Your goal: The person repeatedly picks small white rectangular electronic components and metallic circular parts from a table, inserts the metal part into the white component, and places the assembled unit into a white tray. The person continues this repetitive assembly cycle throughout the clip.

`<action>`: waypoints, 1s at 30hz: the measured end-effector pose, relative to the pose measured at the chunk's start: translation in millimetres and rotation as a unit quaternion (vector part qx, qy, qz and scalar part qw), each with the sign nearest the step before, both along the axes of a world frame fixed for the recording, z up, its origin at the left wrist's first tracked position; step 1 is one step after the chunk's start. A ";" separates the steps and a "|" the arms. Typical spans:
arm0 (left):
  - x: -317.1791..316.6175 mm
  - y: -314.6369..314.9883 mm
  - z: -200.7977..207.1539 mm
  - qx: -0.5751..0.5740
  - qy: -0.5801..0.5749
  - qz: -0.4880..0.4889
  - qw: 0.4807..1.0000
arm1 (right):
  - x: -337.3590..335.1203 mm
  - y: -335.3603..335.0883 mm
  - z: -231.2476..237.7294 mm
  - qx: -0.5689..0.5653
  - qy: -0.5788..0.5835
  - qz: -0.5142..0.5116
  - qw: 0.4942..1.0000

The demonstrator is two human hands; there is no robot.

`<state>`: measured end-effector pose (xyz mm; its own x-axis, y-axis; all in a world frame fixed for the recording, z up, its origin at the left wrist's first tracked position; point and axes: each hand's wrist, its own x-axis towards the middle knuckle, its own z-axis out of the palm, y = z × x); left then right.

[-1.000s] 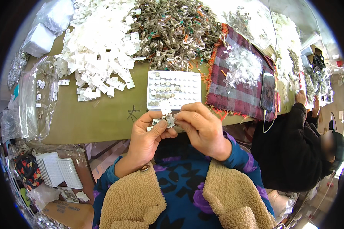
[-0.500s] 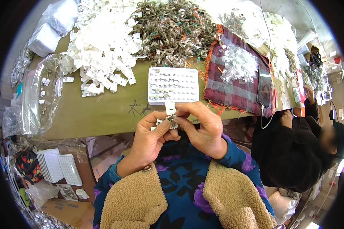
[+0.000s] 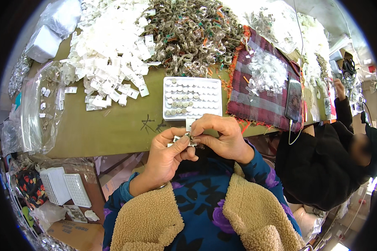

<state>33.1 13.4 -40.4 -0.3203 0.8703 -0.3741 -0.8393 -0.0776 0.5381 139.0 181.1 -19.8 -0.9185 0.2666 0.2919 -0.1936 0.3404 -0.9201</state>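
In front of my body my two hands meet over a small white plastic casing (image 3: 189,124) with a greyish part inside. My left hand (image 3: 165,151) pinches its lower end between thumb and fingers. A second white piece sits by the left fingers, partly hidden. Bent over the casing from the other side, my right hand (image 3: 224,137) has its thumb and index finger closed on it; the inner part is too small to make out. Just beyond my fingers lies a white tray (image 3: 215,100) with rows of round cells, some holding silvery button cells.
White casings (image 3: 109,62) are heaped at the back left, beside coiled wires (image 3: 188,37). A plaid cloth (image 3: 247,100) carries clear plastic bits (image 3: 268,71) and a phone (image 3: 293,100) on a cable. A clear bag (image 3: 33,113) lies left. Another person (image 3: 322,167) sits at right.
The table and tray sit slightly lower in the picture as the view shifts. My right fingers have shifted on the casing, and both hands remain together on it.
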 end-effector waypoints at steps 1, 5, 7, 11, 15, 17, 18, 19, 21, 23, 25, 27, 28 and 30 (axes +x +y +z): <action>-0.9 0.9 -0.9 0.008 -0.011 0.005 1.000 | -0.4 0.6 -0.3 0.075 0.022 -0.014 0.997; -3.0 5.6 -2.4 0.016 -0.008 0.046 0.999 | -1.0 -15.2 -2.4 0.326 0.109 -0.083 0.935; -3.9 6.8 -1.0 -0.029 0.025 0.076 0.996 | -1.4 -25.1 -4.5 0.381 0.130 -0.125 0.907; -7.7 5.9 3.7 -0.065 0.080 0.074 0.992 | 4.1 -26.7 -3.8 0.302 0.083 -0.139 0.939; -10.7 4.7 4.9 -0.047 0.099 0.057 0.992 | -0.3 1.9 -1.3 0.179 0.012 -0.230 0.956; -14.6 4.2 4.5 -0.041 0.082 0.043 0.995 | -12.8 14.8 -4.7 0.235 0.020 -0.259 0.937; -17.1 4.0 4.3 -0.039 0.071 0.037 0.996 | -17.7 18.4 -6.7 0.243 0.027 -0.258 0.935; -18.7 3.7 4.0 -0.038 0.070 0.035 0.996 | -19.4 21.7 -7.9 0.275 0.014 -0.246 0.929; -21.2 3.2 3.3 -0.033 0.058 0.035 0.997 | -21.2 24.1 -11.7 0.339 -0.011 -0.217 0.915; -23.1 3.3 2.2 -0.028 0.053 0.036 0.998 | -20.1 24.1 -15.2 0.360 -0.013 -0.208 0.909; -24.1 3.5 0.9 -0.017 0.039 0.034 0.999 | -19.0 24.8 -16.7 0.371 -0.013 -0.200 0.907; -24.3 3.9 -0.5 -0.005 0.019 0.024 1.000 | -18.9 26.8 -13.9 0.369 -0.011 -0.197 0.908; -24.1 3.9 -1.0 -0.002 0.015 0.019 1.000 | -19.6 26.9 -11.0 0.379 -0.018 -0.193 0.905; -23.3 3.7 -2.2 0.003 0.007 0.013 1.000 | -20.5 26.7 -2.2 0.398 -0.021 -0.187 0.898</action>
